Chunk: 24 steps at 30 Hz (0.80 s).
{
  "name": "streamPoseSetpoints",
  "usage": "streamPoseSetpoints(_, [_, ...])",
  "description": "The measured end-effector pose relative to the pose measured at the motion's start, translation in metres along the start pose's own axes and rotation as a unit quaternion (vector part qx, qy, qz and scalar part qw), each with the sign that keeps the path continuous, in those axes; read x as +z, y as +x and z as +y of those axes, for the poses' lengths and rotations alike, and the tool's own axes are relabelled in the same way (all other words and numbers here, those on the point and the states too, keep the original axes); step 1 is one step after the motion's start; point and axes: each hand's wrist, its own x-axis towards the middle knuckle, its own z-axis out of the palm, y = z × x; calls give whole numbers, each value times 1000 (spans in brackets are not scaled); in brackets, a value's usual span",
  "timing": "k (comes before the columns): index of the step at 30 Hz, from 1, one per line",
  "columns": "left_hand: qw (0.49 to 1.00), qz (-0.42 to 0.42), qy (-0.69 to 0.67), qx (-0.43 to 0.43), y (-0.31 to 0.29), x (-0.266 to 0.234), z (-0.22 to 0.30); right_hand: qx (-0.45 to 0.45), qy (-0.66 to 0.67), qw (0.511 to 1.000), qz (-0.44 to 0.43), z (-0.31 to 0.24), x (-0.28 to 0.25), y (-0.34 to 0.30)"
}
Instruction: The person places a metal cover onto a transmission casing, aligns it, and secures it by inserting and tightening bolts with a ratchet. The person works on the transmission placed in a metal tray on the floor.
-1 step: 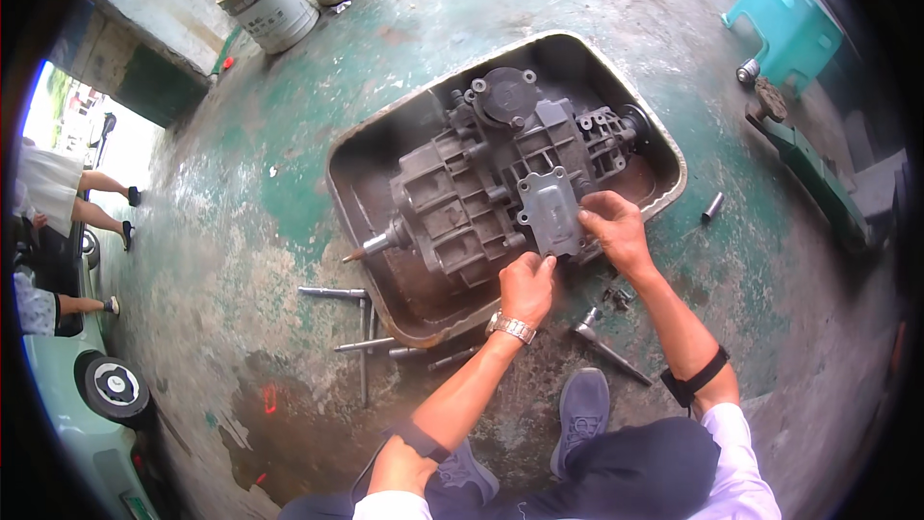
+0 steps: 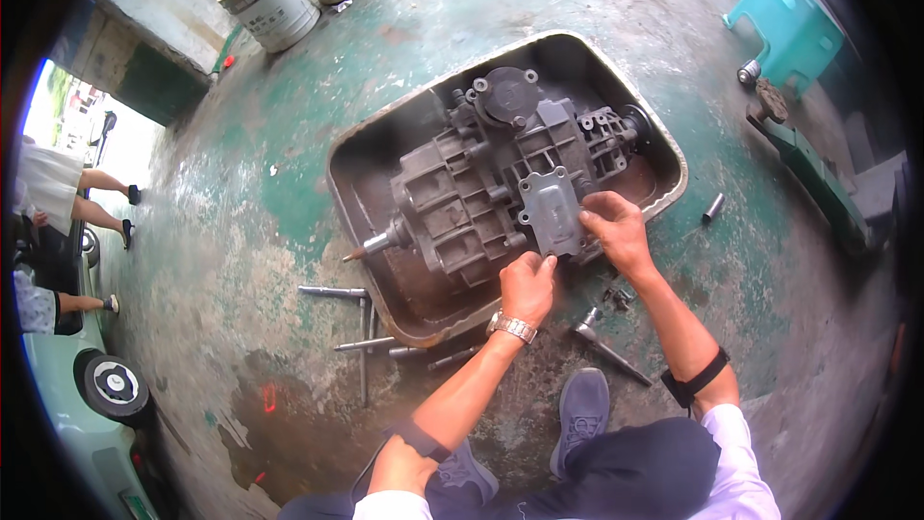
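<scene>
A grey metal gearbox [image 2: 452, 193] lies on its side in a shallow brown metal pan [image 2: 351, 169]. On its near side sits a flat grey cover plate [image 2: 552, 210] with bolt holes around its rim. My left hand [image 2: 526, 287] is closed at the plate's near edge, thumb and fingers pinching that edge. At the plate's right edge my right hand [image 2: 619, 231] is closed too, its thumb and fingertips gripping the side. The undersides of the fingers are hidden. A splined shaft [image 2: 375, 243] sticks out of the gearbox at the left.
T-handle wrenches [image 2: 364, 347] lie left of the pan's near rim. A ratchet [image 2: 611, 351], small bolts [image 2: 618, 299] and a socket [image 2: 713, 207] lie to the right. A turquoise stool [image 2: 784, 24], green jack [image 2: 808, 164] and bucket [image 2: 271, 5] stand farther off. People and a car [image 2: 87, 424] are left.
</scene>
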Motion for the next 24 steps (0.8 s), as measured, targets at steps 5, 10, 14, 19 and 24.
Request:
streamPoseSetpoints(5, [999, 13, 22, -19, 0, 0, 3, -18, -15, 999, 22, 8, 2, 0])
streamPoseSetpoints(10, [998, 34, 52, 9, 1, 1, 2, -29, -35, 998, 37, 16, 1, 1])
streamPoseSetpoints(14, [998, 35, 59, -6, 2, 1, -2, -54, -49, 997, 38, 21, 1, 1])
streamPoseSetpoints(19, [997, 39, 56, 21, 4, 0, -8, -51, -56, 996, 39, 24, 2, 1])
streamPoseSetpoints(24, [1000, 22, 0, -14, 5, 0, -5, -38, -50, 997, 42, 30, -1, -4])
